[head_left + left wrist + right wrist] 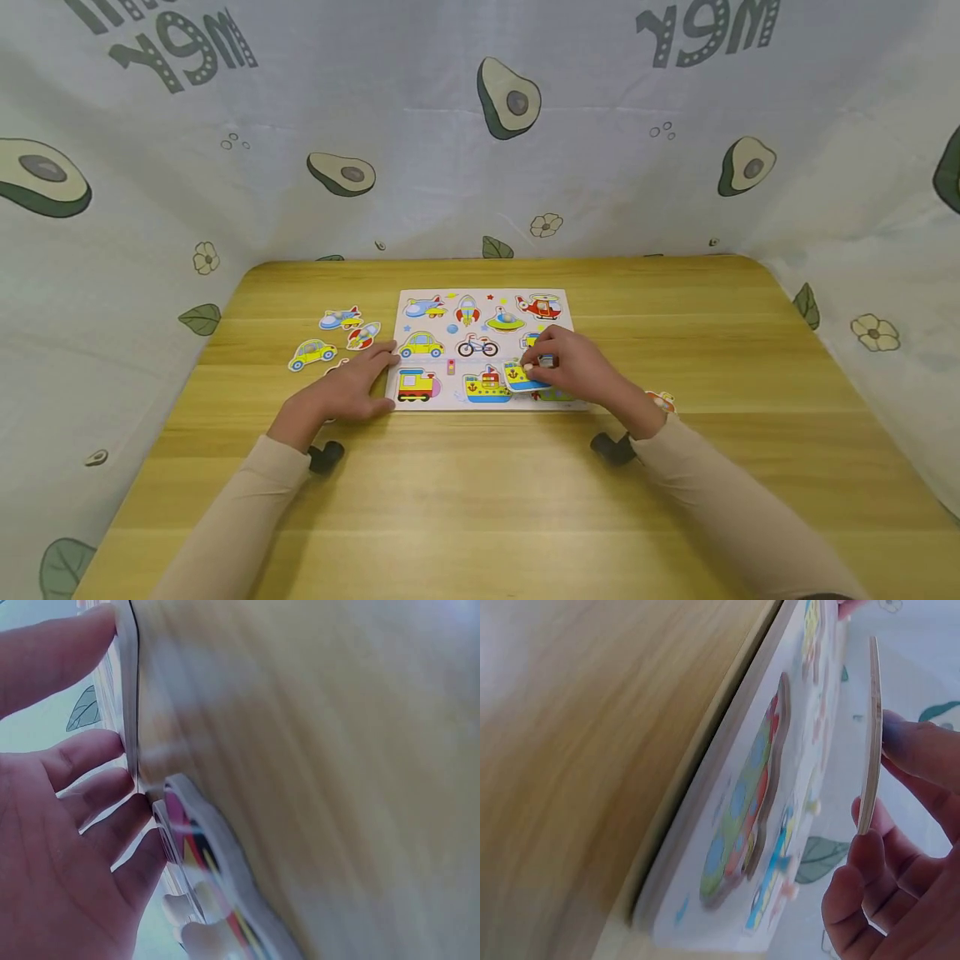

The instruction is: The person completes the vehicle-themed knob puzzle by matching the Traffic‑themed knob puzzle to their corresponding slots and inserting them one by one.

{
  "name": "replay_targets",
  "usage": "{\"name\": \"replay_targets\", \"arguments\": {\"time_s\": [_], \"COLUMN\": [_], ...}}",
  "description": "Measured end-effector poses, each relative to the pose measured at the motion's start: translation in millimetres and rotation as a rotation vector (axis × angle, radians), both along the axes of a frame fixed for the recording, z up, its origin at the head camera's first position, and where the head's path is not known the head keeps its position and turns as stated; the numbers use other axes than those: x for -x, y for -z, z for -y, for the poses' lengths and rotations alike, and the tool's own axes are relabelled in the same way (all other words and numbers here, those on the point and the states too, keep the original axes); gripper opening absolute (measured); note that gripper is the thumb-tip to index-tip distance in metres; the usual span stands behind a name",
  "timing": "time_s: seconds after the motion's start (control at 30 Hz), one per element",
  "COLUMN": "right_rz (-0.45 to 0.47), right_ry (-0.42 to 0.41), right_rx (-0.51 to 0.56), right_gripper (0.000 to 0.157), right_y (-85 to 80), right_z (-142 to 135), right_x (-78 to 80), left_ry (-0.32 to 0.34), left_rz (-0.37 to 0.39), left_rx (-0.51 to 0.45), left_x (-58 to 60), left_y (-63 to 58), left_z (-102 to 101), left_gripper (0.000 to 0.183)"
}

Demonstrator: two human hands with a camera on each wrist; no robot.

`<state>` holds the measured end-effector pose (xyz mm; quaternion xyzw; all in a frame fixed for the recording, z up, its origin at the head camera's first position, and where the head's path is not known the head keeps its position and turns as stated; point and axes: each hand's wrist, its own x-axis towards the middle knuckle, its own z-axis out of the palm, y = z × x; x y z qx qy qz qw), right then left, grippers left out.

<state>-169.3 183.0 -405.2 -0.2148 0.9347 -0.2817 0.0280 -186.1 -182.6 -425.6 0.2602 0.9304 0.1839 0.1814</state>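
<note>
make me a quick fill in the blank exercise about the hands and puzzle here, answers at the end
1. The right hand holds a ship piece, yellow above and ____ along its bottom.
2. In the head view, the left hand touches the puzzle board at its ____ edge.
3. The loose car piece is mainly ____ in colour.
4. The helicopter picture on the board is mainly ____.

Missing words: blue; left; yellow; red

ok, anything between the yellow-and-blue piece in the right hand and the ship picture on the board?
Nothing visible. The right hand holds the yellow-and-blue piece just right of the ship picture; the right wrist view shows only open space between piece and board.
</note>
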Motion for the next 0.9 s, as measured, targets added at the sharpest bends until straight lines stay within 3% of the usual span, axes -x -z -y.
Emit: {"name": "replay_targets", "arguments": {"time_s": [0.4,0.9], "right_rz": [0.062,0.121], "right_ry": [-0.04,0.007], "right_rx": [-0.004,-0.103], "right_gripper": [0.012,0.012], "right_y": [5.4,15.4], "right_z": [28.6,55.1], "right_x": [2.9,1.1], "left_ry": [0.0,-0.002], "left_rz": [0.005,-0.005], "left_rx": [-0.012,-0.016], "left_x": [0.3,-1.1], "left_y": [-0.6,1.4], "left_z": [1.7,1.4], "left_gripper": [0.073,0.072]}}
